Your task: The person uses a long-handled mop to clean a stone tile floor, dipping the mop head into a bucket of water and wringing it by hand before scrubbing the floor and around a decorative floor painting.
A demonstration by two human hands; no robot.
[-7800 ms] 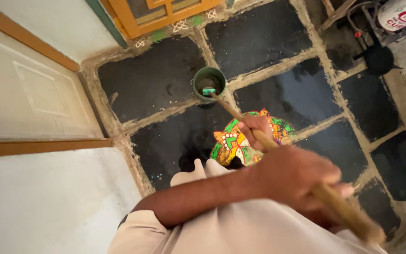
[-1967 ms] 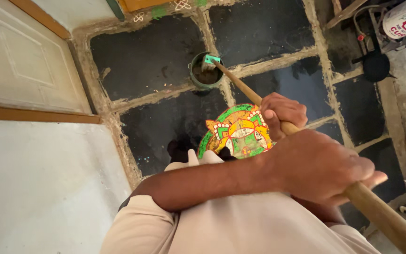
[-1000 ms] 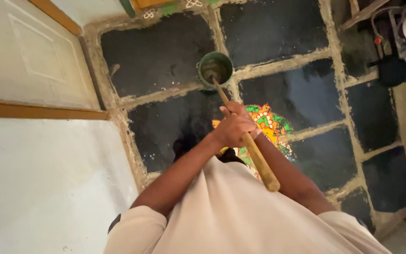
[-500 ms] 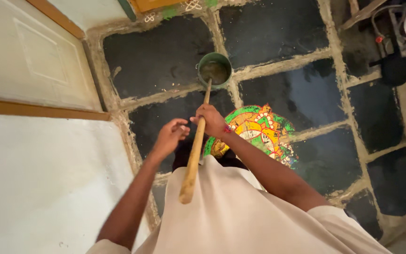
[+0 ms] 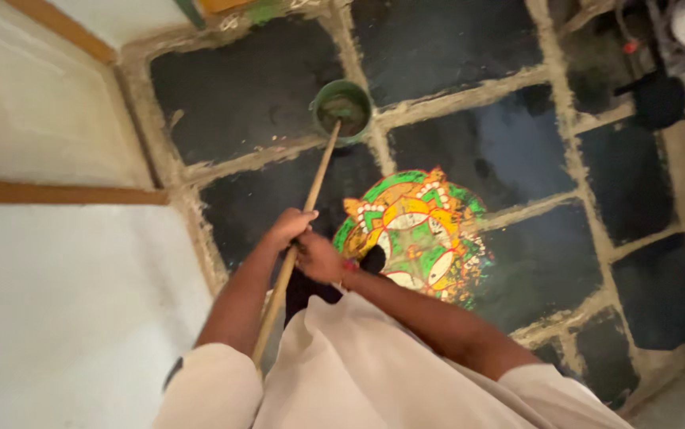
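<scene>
Both hands now sit together on the wooden pole (image 5: 295, 238), where half a second ago the left hand (image 5: 285, 228) was only reaching in beside it. Left hand closes its grip round the shaft from the left, right hand (image 5: 320, 258) wraps it just below, touching the left. Pole slants up and away, its far end dipped into the green bucket (image 5: 343, 110), which stands on a pale joint between the dark floor slabs (image 5: 247, 87). Its near end runs down past the person's pale garment (image 5: 374, 373). Right of the hands lies a round painted floor design (image 5: 414, 234) in green, orange and yellow. Judging by the sheen, the slabs to the right look wet and already wiped; those at far left look duller, likely still waiting.
</scene>
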